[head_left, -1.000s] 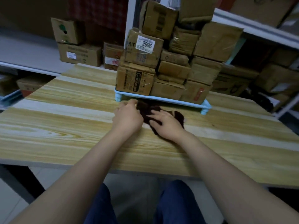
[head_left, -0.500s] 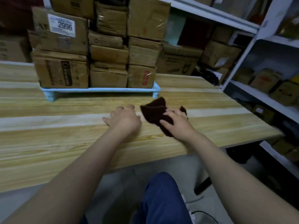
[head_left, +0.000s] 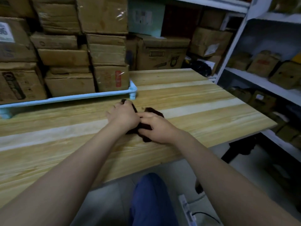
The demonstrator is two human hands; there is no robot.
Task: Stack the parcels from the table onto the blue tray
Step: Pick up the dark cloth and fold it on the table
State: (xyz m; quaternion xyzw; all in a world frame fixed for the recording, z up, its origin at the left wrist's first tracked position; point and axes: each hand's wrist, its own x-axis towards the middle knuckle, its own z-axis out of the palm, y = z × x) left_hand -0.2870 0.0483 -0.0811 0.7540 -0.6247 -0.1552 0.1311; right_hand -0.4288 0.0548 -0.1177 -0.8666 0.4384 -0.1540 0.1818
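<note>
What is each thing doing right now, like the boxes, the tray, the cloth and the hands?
boxes, stacked high on the tray.
tray, loaded, standing on the table.
cloth, crumpled on the table, under both hands.
left hand, gripping the cloth.
right hand, gripping the cloth.

One wide-angle view, worn on the head, looks forward and down across the table (head_left: pixel 195 98) from its near edge. It sits close. Both forearms run in from 7 and 5 o'clock, and the left hand (head_left: pixel 124 116) and right hand (head_left: pixel 156 128), gripping a cloth (head_left: pixel 154 111), meet just above centre. The tray (head_left: pixel 73 97) with its parcels (head_left: pixel 70 84) fills 9 to 11 o'clock. Shelves (head_left: pixel 260 82) stand from 1 to 3 o'clock, and a knee (head_left: pixel 151 198) shows at 6 o'clock.
</note>
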